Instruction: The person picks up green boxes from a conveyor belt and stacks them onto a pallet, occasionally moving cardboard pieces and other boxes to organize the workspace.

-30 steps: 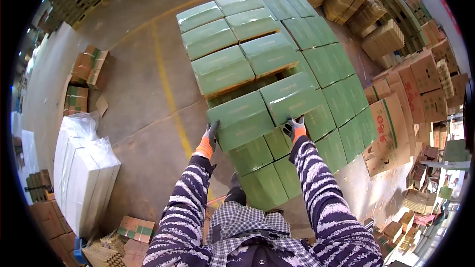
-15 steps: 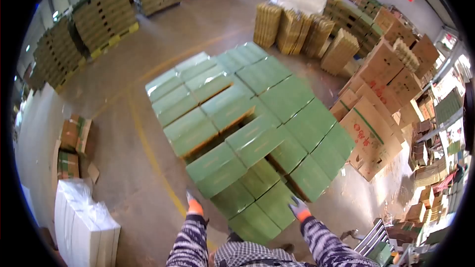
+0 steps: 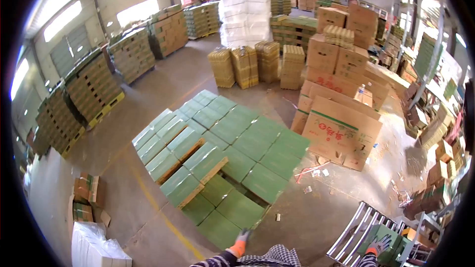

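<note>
Green cartons (image 3: 232, 163) lie flat in a low block on the concrete floor, centre of view, a few raised one layer higher on the block's left side.

Hidden or cut off, left to right:
- White wrapped bundle (image 3: 96, 249): sliced by the bottom edge, only its top shows.
- Left hand (image 3: 241, 242): gloved, grey with an orange cuff, just off the block's near corner. Fingers straight and close together, holding nothing. Striped sleeve mostly out of frame.
- Roller conveyor (image 3: 354, 235): only its near end is in view.
- Right hand (image 3: 380, 244): gloved, fingers spread, lying on a green box (image 3: 398, 249) at the conveyor's end. Small and warped by the lens; whether it grips I cannot tell. The box itself is partly lost at the rim.

Around, left to right:
- Stacked pallets (image 3: 94, 84) line the left wall.
- Small brown-and-green cartons (image 3: 86, 198) sit alone near the bundle.
- Yellow floor line (image 3: 158, 212) runs beside the block.
- Yellow bundles (image 3: 252, 64) stand behind the block, a white wrapped stack (image 3: 245, 20) beyond.
- Brown cartons with red print (image 3: 341, 131) lean just right of the block, hemming that side.
- Scraps (image 3: 311, 173) litter the floor between.
</note>
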A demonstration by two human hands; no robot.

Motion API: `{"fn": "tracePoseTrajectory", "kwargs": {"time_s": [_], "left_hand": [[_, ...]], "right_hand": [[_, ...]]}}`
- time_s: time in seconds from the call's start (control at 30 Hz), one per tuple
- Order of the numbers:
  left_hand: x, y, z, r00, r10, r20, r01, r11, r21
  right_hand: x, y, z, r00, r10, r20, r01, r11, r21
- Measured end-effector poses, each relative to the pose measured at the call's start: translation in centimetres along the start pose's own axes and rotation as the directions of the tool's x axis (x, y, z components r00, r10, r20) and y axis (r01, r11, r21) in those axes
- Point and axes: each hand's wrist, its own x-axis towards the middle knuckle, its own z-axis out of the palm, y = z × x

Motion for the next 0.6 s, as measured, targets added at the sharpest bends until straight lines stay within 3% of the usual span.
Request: {"fn": "tracePoseTrajectory", "kwargs": {"time_s": [0.03,0.07,0.1,0.13,0.2,0.27,0.3,0.33,0.4,0.43,0.47,0.53,0.6], "left_hand": [[0.6,-2.5,3.0,0.975,0.059,0.213,-0.079,0.993,0.087],[-1.4,-2.3,7.4,0.902,0.116,0.415,-0.186,0.973,0.134],[-3.3,-1.7,11.4,0.891,-0.061,0.449,-0.034,0.979,0.199],[-9.0,3.0,17.5,0.852,-0.235,0.469,0.109,0.954,0.279],[-4.7,-3.1,22.2,0.779,-0.314,0.542,-0.020,0.853,0.521],[3.7,-14.6,25.7,0.550,-0.288,0.784,0.284,0.947,0.149],[6.2,-18.5,27.8,0.413,-0.264,0.872,0.482,0.875,0.037],[0.1,-15.9,28.8,0.664,-0.316,0.678,-0.090,0.866,0.492],[-2.6,-16.0,31.2,0.721,-0.332,0.608,-0.130,0.797,0.589],[-3.2,-16.2,31.9,0.735,-0.336,0.589,-0.129,0.783,0.608],[-3.9,-16.5,32.2,0.753,-0.339,0.564,-0.128,0.765,0.631],[-4.5,-17.6,32.6,0.786,-0.337,0.518,-0.123,0.736,0.666],[-4.6,-18.1,32.9,0.821,-0.323,0.470,-0.130,0.696,0.707]], "right_hand": [[1.5,2.2,3.2,1.000,-0.016,-0.013,0.017,1.000,0.012],[1.8,3.5,5.0,0.996,-0.039,0.080,0.039,0.999,0.006],[1.6,4.6,6.9,0.980,-0.125,0.157,0.125,0.992,0.009],[1.4,4.8,9.4,0.977,-0.171,0.125,0.168,0.985,0.036],[-1.4,2.1,6.5,0.973,-0.137,0.183,0.112,0.984,0.140],[-2.1,1.6,10.0,0.955,-0.276,0.109,0.252,0.949,0.189],[-4.0,1.1,8.3,0.955,-0.281,0.099,0.239,0.921,0.307],[-4.6,1.2,8.0,0.918,-0.376,0.129,0.313,0.883,0.349],[-6.8,1.5,7.0,0.912,-0.397,0.100,0.296,0.810,0.507],[-5.6,2.5,12.2,0.954,-0.290,-0.080,0.246,0.599,0.762],[-4.4,3.6,17.3,0.951,-0.169,-0.257,0.298,0.301,0.906],[-3.8,7.6,13.3,0.968,0.212,-0.134,0.083,0.232,0.969],[-2.7,11.0,10.3,0.951,0.287,0.111,-0.187,0.253,0.949]]}}
